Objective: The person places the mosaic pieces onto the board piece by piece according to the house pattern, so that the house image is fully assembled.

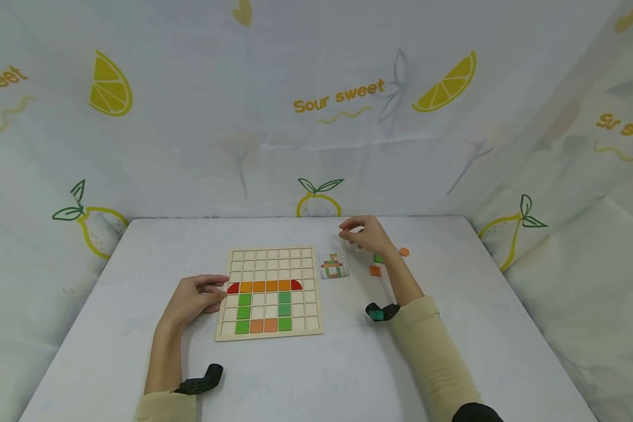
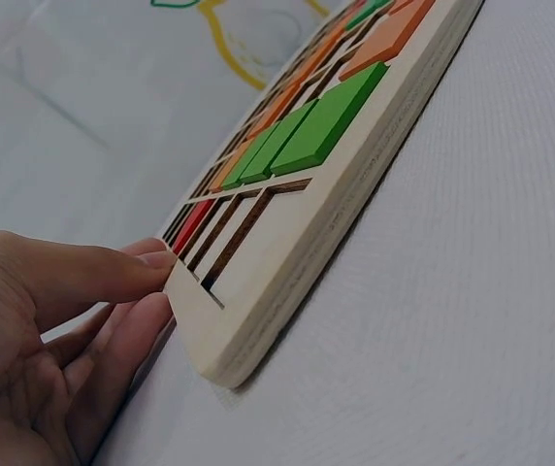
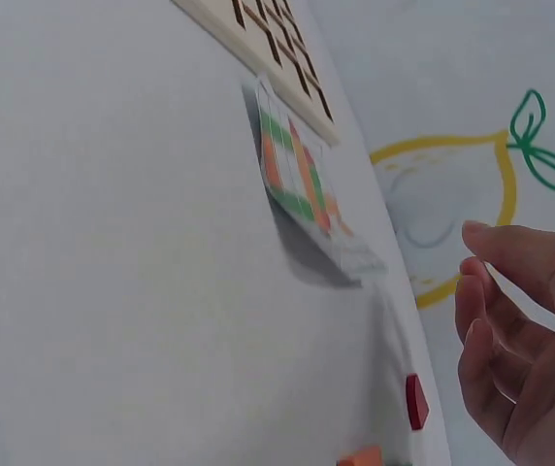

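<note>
A wooden grid board [image 1: 317,305] lies on the table, with red, orange and green pieces set in its cells. My left hand [image 1: 192,298] pinches the board's left edge, thumb and fingers meeting there in the left wrist view. To the board's right lies a small pattern card [image 1: 334,265], its edge lifted off the table in the right wrist view [image 3: 302,184]. Above the table beyond that card, my right hand [image 1: 368,235] hovers with loosely curled fingers. Nothing shows between its thumb and fingertips in the right wrist view.
Beside the right forearm lie an orange square [image 1: 375,271], a partly covered green piece [image 1: 378,258] and an orange round piece [image 1: 404,252]. A red piece [image 3: 416,401] shows in the right wrist view. A lemon-print curtain [image 1: 216,146] hangs behind the white table [image 1: 348,375].
</note>
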Tool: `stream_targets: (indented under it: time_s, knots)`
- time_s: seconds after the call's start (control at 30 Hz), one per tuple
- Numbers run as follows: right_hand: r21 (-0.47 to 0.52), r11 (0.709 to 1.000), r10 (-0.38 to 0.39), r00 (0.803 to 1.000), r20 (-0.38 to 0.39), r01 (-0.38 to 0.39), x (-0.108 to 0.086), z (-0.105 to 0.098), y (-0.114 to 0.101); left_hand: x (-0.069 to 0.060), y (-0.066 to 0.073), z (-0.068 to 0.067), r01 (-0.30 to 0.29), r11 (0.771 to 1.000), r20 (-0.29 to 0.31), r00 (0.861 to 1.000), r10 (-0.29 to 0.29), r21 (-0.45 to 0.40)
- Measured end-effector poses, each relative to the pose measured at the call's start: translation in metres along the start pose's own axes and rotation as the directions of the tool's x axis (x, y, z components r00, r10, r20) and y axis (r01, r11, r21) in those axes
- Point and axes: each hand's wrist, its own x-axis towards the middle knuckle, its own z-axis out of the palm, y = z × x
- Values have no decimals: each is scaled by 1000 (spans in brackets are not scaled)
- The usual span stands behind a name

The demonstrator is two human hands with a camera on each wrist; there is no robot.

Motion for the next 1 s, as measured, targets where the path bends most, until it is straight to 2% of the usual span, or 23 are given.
stream_targets:
  time_s: [0.23,0.47,0.6,0.83,1.0]
  knots:
    - [-41,993,113,993,-30,-115,-4,-27,30,0,0,-1,15,1000,6,1000,-15,-19]
    - [-87,976,201,979,14,-199,-5,-35,42,0,0,0,19,999,9,1000,-19,-26]
    - [-107,971,216,976,23,-213,-3,-35,43,0,0,0,22,999,5,1000,-21,-25]
    - [-204,959,204,979,26,-195,-3,-35,42,0,0,0,20,1000,0,1000,-20,-19]
    - [-193,963,204,977,62,-189,-5,-37,42,0,-1,1,19,1000,3,1000,-19,-23]
